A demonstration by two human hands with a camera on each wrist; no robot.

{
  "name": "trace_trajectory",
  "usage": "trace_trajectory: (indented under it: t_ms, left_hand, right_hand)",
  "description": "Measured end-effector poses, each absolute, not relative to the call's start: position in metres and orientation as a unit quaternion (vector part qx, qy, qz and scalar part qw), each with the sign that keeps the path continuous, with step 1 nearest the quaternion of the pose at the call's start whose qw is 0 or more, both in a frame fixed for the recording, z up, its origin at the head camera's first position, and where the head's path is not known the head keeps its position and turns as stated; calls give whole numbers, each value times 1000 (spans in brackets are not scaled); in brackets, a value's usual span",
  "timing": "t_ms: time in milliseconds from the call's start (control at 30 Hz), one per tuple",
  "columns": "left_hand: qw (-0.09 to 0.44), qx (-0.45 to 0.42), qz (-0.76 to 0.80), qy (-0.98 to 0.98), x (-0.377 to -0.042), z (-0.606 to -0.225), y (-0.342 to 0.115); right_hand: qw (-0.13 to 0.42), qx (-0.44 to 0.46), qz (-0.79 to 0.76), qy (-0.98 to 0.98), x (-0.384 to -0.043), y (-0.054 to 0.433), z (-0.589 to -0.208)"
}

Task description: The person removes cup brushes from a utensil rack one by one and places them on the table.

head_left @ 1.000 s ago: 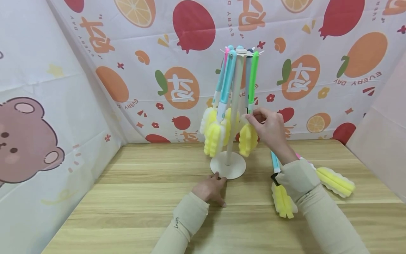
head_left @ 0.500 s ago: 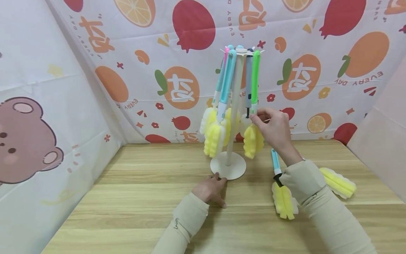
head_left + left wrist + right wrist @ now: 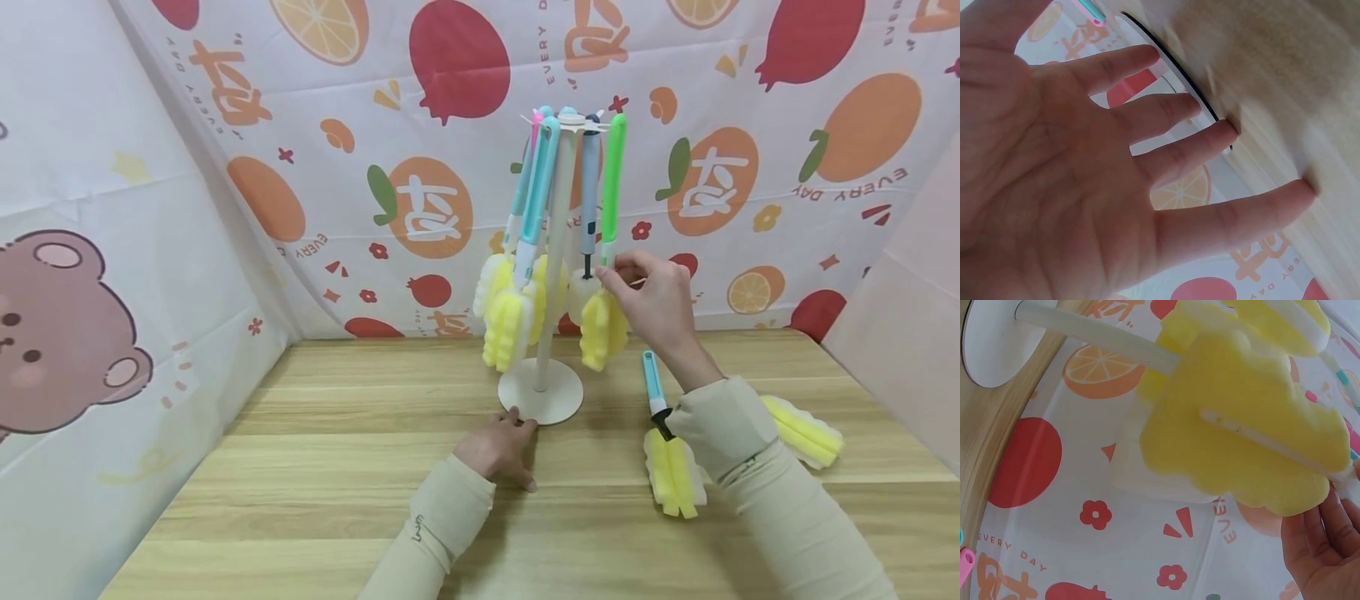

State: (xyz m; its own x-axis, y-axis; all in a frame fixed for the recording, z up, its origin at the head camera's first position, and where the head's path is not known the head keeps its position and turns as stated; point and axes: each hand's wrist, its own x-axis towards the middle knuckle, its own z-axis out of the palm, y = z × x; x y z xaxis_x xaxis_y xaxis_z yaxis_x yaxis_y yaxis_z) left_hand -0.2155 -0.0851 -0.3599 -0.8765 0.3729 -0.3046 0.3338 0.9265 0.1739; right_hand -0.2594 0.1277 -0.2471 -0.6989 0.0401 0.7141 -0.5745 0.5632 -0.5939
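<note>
My right hand (image 3: 658, 300) pinches a green-handled sponge brush (image 3: 613, 183) at its white neck, sponge end down. The handle's top stands just right of the stand's hooks, with a small gap showing. In the right wrist view the yellow sponge head (image 3: 1241, 406) fills the middle, beside my fingers (image 3: 1316, 544). A white round-based stand (image 3: 551, 402) carries several other brushes, among them a blue-handled one (image 3: 537, 187) and a grey-blue one (image 3: 589, 187). My left hand (image 3: 495, 448) has its fingers stretched, fingertips at the base's front edge and thumb on the table.
A blue-handled sponge brush (image 3: 671, 471) lies on the wooden table (image 3: 337, 467) right of the stand. Farther right lies another yellow-and-white sponge brush (image 3: 806, 432), partly hidden by my right sleeve. Fruit-printed cloth (image 3: 337, 167) hangs behind the table.
My right hand has moved a little right with the green-handled brush, whose top has shifted right and slightly up, away from the hooks. My left hand has stayed put.
</note>
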Motion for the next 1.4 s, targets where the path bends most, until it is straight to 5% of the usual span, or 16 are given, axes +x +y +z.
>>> trace_trajectory:
  t_ms: [1400]
  left_hand:
    - [172, 182, 59, 966, -218, -361, -84]
  right_hand:
    - [355, 153, 425, -818, -260, 147, -258]
